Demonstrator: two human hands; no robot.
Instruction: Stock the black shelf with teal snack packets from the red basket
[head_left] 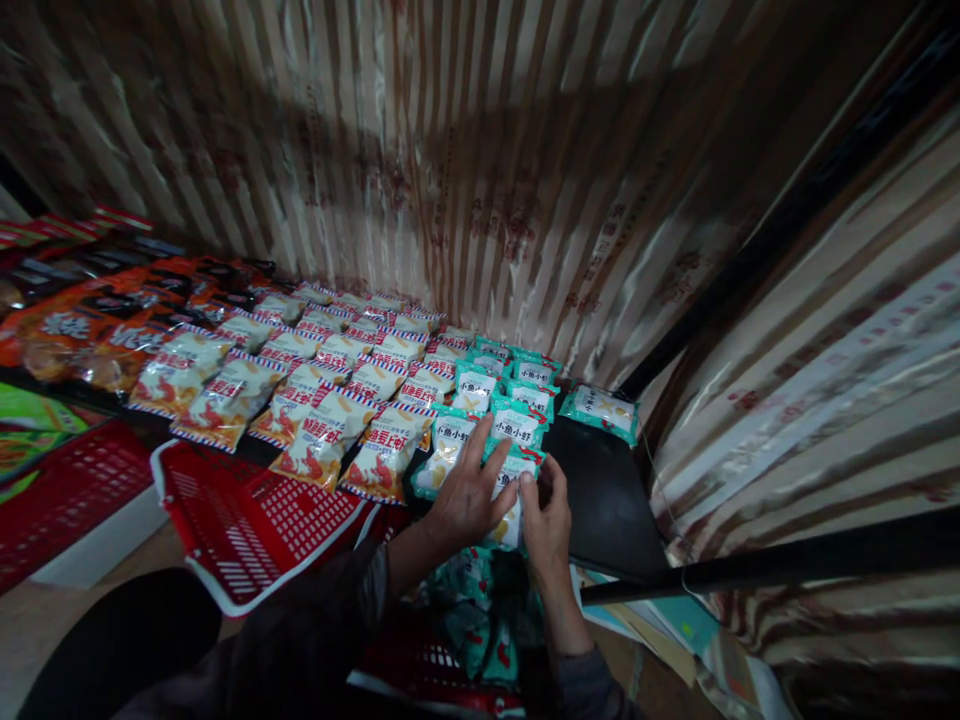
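A green-and-white snack bag [507, 528] lies at the front end of the green rows on the dark shelf [607, 500]. My left hand [466, 492] rests over its left side with the fingers stretched out and apart. From the right, my right hand [547, 508] grips the edge of the same bag, thumb on its face and fingers curled round the side. Another green bag [442, 450] lies left of my left hand. Just beyond my fingertips sits a further green bag [517, 425].
White-and-orange snack bags [322, 435] fill rows to the left, then orange bags [97, 325]. One green bag [602, 412] lies apart near a black post. Below are a red basket [255, 510] and more green bags [476, 625]. A striped curtain [450, 180] hangs behind.
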